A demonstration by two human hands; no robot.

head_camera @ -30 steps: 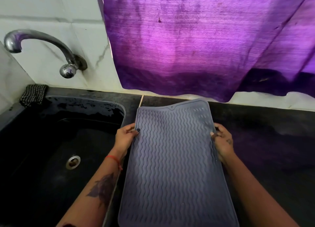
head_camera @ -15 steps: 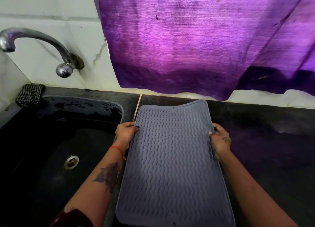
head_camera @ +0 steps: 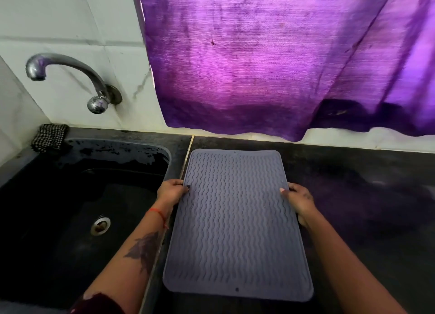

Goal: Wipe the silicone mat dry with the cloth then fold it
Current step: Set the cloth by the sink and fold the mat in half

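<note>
A person is standing at a dark surface (head_camera: 353, 177), looking down at a grey silicone mat (head_camera: 235, 221) with a wavy ribbed pattern. The mat is lying lengthways just to the right of a black sink (head_camera: 58, 196), its far edge reaching toward the wall and appearing to rest flat.

The left hand (head_camera: 173, 191) is gripping the mat's left edge, thumb lying on top. The right hand (head_camera: 297, 199) is gripping the mat's right edge opposite it. The two hands are apart, one on each long side, about halfway along the mat.

A checked cloth (head_camera: 49, 137) is sitting at the far left corner of the sink, well away from the mat. A metal tap (head_camera: 70, 78) is jutting from the tiled wall above the sink, and a purple curtain (head_camera: 270, 61) is hanging behind the mat.

The step in hand seems to be settling the mat flat before wiping. To do it well, both edges should go down evenly, leaving no ripple, so the cloth can follow the ridges.
</note>
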